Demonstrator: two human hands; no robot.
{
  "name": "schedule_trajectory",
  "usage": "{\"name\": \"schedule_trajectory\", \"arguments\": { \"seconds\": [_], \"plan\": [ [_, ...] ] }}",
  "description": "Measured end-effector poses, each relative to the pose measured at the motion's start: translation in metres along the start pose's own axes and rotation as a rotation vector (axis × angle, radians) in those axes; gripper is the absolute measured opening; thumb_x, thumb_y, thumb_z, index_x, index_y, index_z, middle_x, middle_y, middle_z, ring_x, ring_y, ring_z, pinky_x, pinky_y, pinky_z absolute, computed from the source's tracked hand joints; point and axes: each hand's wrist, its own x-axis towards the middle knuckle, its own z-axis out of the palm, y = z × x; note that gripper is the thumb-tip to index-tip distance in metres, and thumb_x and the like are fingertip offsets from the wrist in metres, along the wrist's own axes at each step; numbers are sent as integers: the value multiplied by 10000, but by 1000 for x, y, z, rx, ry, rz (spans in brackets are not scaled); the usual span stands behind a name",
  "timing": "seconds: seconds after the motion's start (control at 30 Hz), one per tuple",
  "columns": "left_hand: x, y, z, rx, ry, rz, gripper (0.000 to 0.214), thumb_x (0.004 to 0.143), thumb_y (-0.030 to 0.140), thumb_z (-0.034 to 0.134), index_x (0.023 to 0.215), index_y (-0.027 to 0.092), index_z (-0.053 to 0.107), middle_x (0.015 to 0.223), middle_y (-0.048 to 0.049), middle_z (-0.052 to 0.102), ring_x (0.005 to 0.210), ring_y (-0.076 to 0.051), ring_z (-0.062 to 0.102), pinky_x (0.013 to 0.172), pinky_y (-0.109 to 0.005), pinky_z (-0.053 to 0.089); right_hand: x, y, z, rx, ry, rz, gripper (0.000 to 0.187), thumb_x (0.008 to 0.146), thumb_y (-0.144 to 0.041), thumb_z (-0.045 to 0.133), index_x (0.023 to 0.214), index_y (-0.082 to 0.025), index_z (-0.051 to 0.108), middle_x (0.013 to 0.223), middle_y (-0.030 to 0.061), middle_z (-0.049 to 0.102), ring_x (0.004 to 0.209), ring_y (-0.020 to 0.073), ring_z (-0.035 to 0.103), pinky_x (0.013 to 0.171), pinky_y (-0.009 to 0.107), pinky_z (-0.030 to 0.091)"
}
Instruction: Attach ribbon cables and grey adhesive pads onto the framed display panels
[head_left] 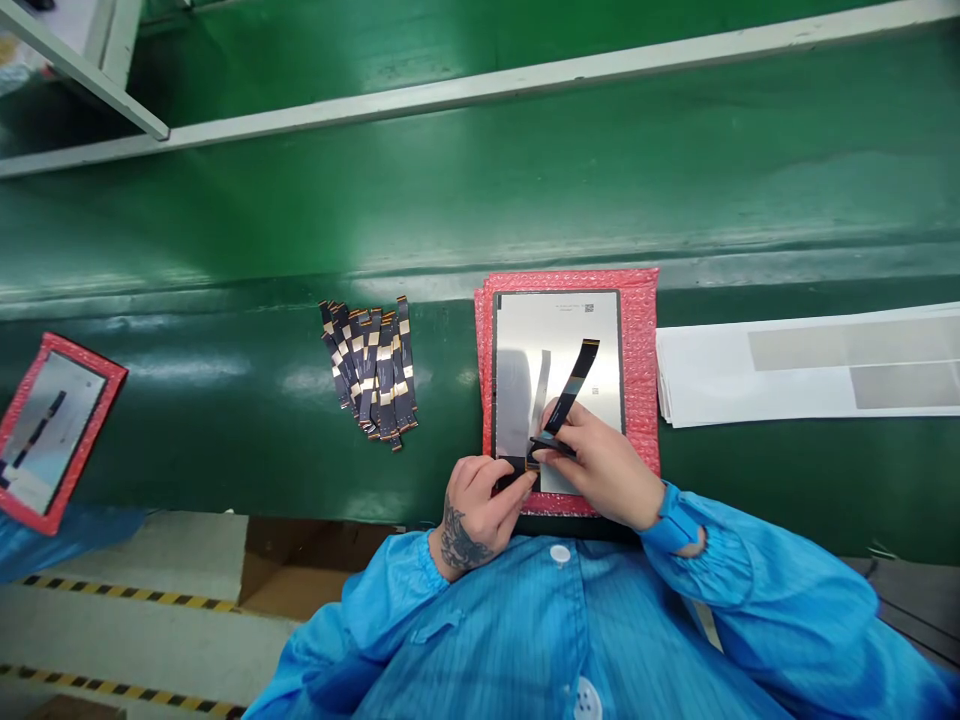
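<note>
A silver-backed display panel [577, 390] with a dark border lies in front of me on a stack of pink bubble-wrap sleeves [640, 380]. My left hand [480, 510] is closed at the panel's lower left corner, its thumb and fingertips pressing on the black strip there. A black flex cable [574, 385] with a gold end slants up from that corner. My right hand [600, 465] has its fingers closed round the cable's lower part. A short, thin dark piece [553, 446], perhaps tweezers, also shows between these fingers; its kind is unclear.
Left of the panel lies a fanned pile of flex cables [371, 370]. White sheets with grey strips [712, 375] are stacked at right. Another panel [56, 430] in a pink sleeve sits far left, beside a blue sleeve [75, 540]. A pale rail [450, 95] crosses the green bench.
</note>
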Motion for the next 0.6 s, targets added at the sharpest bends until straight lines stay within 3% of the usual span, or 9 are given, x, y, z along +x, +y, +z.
{"name": "schedule_trajectory", "arguments": {
  "seconds": [0.43, 0.6],
  "plan": [
    [0, 0, 0, -29, 7, -2, 216, 948, 194, 540, 1016, 194, 745, 868, -65, 649, 855, -178, 578, 762, -300, 513, 1, 3, 1, -46, 2, -38, 228, 850, -182, 524, 865, -258, 738, 1153, 104, 663, 1029, 302, 664, 799, 415, 590],
    [-2, -1, 1, -41, -3, -1, 213, 933, 175, 550, 1037, 200, 734, 883, -70, 647, 868, -188, 573, 764, -311, 512, 3, 0, -3, -42, -75, -4, 229, 854, -168, 534, 926, -226, 743, 1229, 120, 636, 1109, 324, 641, 864, 446, 583]
  ]
}}
